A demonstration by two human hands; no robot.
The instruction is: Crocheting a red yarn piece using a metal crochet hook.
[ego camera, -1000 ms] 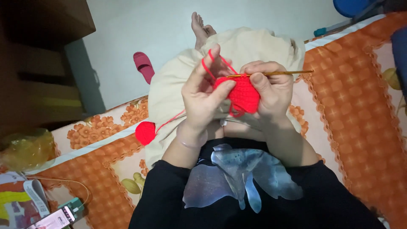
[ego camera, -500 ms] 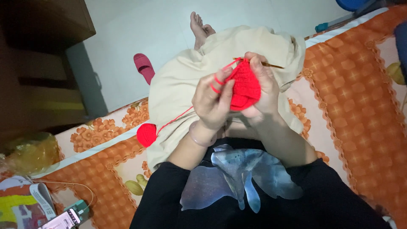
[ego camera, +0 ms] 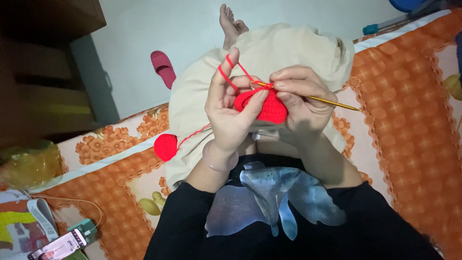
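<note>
The thin golden metal crochet hook [ego camera: 317, 99] lies almost level, its long axis running from left to right and sloping a little down; the hook end points left into the small red crocheted piece [ego camera: 262, 106], the handle end points right. The right hand [ego camera: 301, 98] pinches it with fingers closed. The left hand [ego camera: 231, 113] grips the red piece between thumb and fingers, forefinger raised with red yarn [ego camera: 226, 72] looped around it. A red yarn ball [ego camera: 165, 147] rests on the orange patterned bedsheet [ego camera: 404, 110].

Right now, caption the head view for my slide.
Left hand and right hand crochet a red piece with a gold hook; yarn ball beside the lap.
</note>
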